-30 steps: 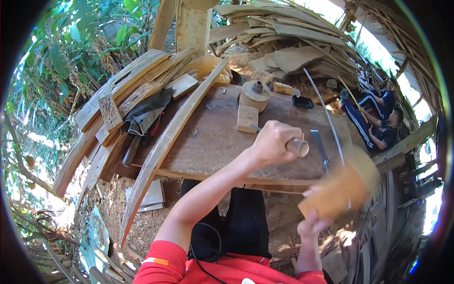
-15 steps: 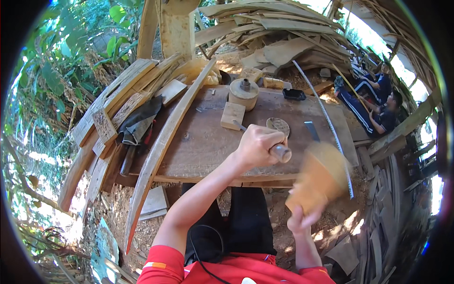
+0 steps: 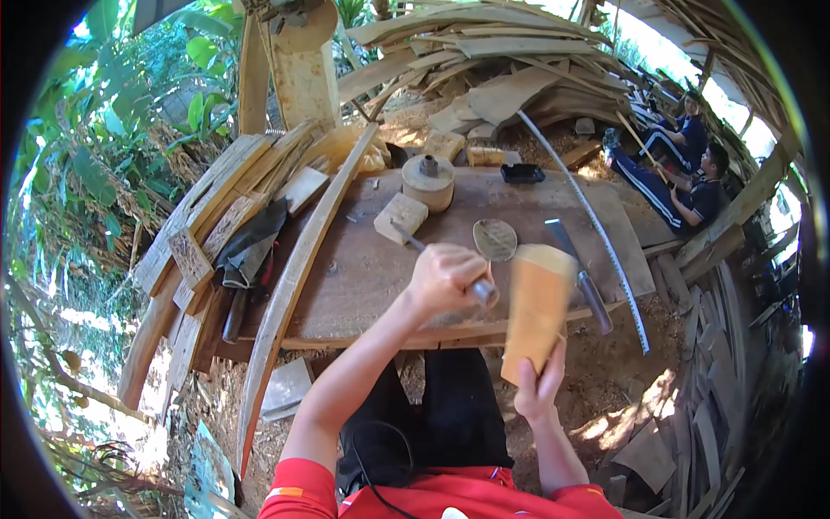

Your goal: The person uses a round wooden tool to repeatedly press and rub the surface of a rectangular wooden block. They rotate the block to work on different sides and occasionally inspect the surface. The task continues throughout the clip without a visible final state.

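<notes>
Closed round a chisel (image 3: pixel 484 294), my left hand (image 3: pixel 450 278) is over the workbench, with the handle's butt end sticking out on the right. The chisel's thin metal blade slants up and left to a small wooden block (image 3: pixel 401 219) on the bench. My right hand (image 3: pixel 541 382) grips a pale wooden mallet (image 3: pixel 539 303) by its lower part. Slightly blurred, the mallet stands upright just right of the chisel's butt; whether they touch I cannot tell. Behind my left hand lies an oval wooden piece (image 3: pixel 494 240).
A second chisel (image 3: pixel 592 298) and a long measuring strip (image 3: pixel 596 229) lie on the bench's right side. A round wooden piece (image 3: pixel 428 183) and a black tray (image 3: pixel 522 173) stand farther back. A long curved plank (image 3: pixel 303 264) crosses the left side. Two people (image 3: pixel 692 173) sit at far right.
The mallet has swung left, from over the bench's right edge to beside the chisel's butt. The second chisel's handle has come into sight. The view has shifted slightly.
</notes>
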{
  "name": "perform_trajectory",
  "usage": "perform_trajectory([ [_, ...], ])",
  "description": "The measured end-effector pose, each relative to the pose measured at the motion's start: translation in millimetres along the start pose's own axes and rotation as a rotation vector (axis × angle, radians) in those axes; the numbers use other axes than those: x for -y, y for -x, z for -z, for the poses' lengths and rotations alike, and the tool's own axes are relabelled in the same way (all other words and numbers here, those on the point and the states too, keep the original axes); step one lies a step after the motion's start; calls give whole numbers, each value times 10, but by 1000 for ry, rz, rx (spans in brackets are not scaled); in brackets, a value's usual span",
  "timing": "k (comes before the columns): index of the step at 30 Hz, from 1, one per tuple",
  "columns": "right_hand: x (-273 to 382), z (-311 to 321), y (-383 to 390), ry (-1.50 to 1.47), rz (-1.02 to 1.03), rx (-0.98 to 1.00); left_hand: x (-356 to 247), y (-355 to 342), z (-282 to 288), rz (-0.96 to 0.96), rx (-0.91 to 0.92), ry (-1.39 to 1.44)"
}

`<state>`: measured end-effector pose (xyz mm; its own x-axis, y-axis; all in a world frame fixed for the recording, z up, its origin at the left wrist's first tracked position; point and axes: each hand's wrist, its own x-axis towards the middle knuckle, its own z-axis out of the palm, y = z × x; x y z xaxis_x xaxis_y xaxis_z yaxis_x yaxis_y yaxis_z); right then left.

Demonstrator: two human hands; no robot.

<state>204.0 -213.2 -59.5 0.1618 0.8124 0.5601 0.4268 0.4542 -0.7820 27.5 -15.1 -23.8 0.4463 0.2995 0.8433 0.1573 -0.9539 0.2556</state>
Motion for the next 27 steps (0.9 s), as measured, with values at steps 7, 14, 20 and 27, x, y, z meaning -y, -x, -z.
perform_trajectory([
  [7,-461,61,-750,-360,-118,-269,-243,-102,7,-81,-168,67],
  [14,-765,159,-1153,-463,-539,-286,-314,-480,754,591,-549,202],
  [20,-894,137,-1105,-541,-385,-295,554,-225,1076,836,373,-346],
  [27,-844,149,-1077,-472,-371,-202,679,48,940,593,607,-295],
])
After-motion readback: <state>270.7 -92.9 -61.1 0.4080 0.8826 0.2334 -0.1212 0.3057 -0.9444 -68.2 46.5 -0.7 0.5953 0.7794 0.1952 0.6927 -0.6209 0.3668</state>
